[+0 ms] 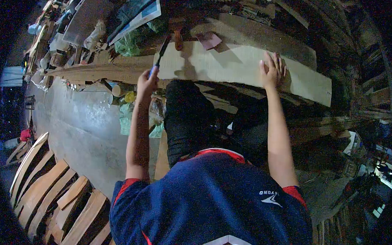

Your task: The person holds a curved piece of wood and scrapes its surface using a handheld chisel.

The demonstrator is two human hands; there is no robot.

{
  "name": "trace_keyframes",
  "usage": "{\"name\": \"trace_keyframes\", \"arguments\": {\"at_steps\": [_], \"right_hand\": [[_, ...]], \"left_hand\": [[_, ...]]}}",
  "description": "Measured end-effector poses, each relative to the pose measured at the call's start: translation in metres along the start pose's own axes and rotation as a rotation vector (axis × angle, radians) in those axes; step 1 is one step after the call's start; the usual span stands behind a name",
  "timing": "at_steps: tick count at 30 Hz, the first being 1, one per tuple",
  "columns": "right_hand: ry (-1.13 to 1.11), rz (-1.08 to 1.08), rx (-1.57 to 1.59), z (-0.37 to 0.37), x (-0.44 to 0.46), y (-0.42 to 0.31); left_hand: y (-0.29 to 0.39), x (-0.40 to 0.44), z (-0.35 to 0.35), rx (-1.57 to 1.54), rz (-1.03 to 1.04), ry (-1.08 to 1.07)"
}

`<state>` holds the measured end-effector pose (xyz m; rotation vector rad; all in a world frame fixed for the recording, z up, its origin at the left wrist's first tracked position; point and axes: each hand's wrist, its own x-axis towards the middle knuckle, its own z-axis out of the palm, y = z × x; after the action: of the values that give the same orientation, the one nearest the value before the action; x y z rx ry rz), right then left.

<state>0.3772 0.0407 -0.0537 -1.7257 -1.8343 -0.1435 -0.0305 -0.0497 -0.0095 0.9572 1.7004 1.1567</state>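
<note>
My left hand (146, 82) is closed around the blue handle of a long tool with a dark, narrow blade (164, 48); whether it is a chisel or a file I cannot tell. The blade points up and away, over the left end of a long pale board (232, 59). Toward the board's right half, my right hand (273, 72) lies on its surface with the fingers stretched out. A pink piece (209, 40), perhaps sandpaper, rests at the board's far edge. Left of it is an orange-brown handled tool (178, 39), partly in shadow.
Beneath the board runs a wooden bench (107, 67). Plastic bags (129, 43) and other clutter fill its far left. Several curved wooden pieces (51, 191) stand at the lower left on the concrete floor (83, 123). My dark-trousered legs (185, 118) are close under the bench.
</note>
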Motion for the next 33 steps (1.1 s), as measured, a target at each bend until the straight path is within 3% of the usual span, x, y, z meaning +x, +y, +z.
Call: {"name": "trace_keyframes", "arguments": {"at_steps": [1, 2, 3, 4, 8, 9, 10, 11, 13, 15, 18, 20, 21, 23, 25, 27, 28, 29, 32, 33], "right_hand": [[-0.006, 0.002, 0.003, 0.001, -0.001, 0.000], [-0.008, 0.004, 0.023, 0.002, -0.002, 0.001], [-0.006, 0.006, 0.046, 0.003, 0.000, 0.004], [0.047, -0.009, 0.017, 0.008, -0.002, 0.007], [0.091, -0.058, 0.057, 0.011, -0.003, 0.011], [0.077, -0.045, 0.015, 0.011, -0.003, 0.011], [0.065, -0.033, -0.028, 0.011, -0.003, 0.011], [0.066, -0.035, -0.029, 0.010, -0.003, 0.012], [0.044, -0.030, -0.012, 0.010, -0.004, 0.013], [0.041, -0.024, 0.015, 0.009, -0.004, 0.011], [0.049, -0.021, 0.060, 0.006, -0.003, 0.007], [0.054, -0.020, 0.079, 0.004, -0.003, 0.005], [0.038, -0.013, 0.056, 0.005, -0.003, 0.005], [0.018, -0.003, 0.030, 0.004, -0.004, 0.005], [0.047, -0.025, 0.053, 0.007, -0.004, 0.009], [0.037, -0.014, 0.037, 0.012, -0.004, 0.011], [0.031, -0.001, 0.023, 0.015, -0.005, 0.014], [0.031, -0.001, 0.021, 0.017, -0.005, 0.017], [0.063, -0.039, 0.043, 0.013, -0.004, 0.015], [0.066, -0.038, 0.065, 0.013, -0.004, 0.014]], "left_hand": [[-0.002, -0.018, 0.008, -0.228, -0.038, -0.028], [0.006, -0.039, 0.012, -0.203, 0.046, -0.025], [0.001, -0.044, 0.014, -0.411, -0.195, -0.081], [0.022, -0.067, 0.027, -0.444, -0.156, -0.026], [0.021, -0.096, 0.051, -0.296, -0.061, -0.064], [-0.014, -0.087, 0.056, -0.294, 0.017, -0.084], [-0.003, -0.098, 0.065, -0.197, -0.035, -0.060], [-0.016, -0.098, 0.069, -0.114, 0.095, -0.053], [-0.036, -0.099, 0.073, -0.025, -0.123, -0.107], [-0.048, -0.096, 0.072, -0.073, -0.052, -0.202], [-0.050, -0.098, 0.076, 0.060, -0.212, -0.278], [-0.033, -0.111, 0.083, -0.345, -0.294, -0.297], [-0.033, -0.111, 0.086, -0.343, -0.297, -0.302], [-0.035, -0.112, 0.090, -0.639, -0.264, -0.398], [-0.036, -0.104, 0.092, -0.603, -0.332, -0.372], [-0.038, -0.096, 0.093, -0.124, -0.192, -0.224], [-0.039, -0.094, 0.094, -0.128, -0.321, -0.237], [-0.039, -0.094, 0.094, -0.130, -0.322, -0.239], [-0.032, -0.099, 0.097, -0.073, -0.292, -0.240], [-0.032, -0.102, 0.098, -0.008, -0.167, -0.169]]}}
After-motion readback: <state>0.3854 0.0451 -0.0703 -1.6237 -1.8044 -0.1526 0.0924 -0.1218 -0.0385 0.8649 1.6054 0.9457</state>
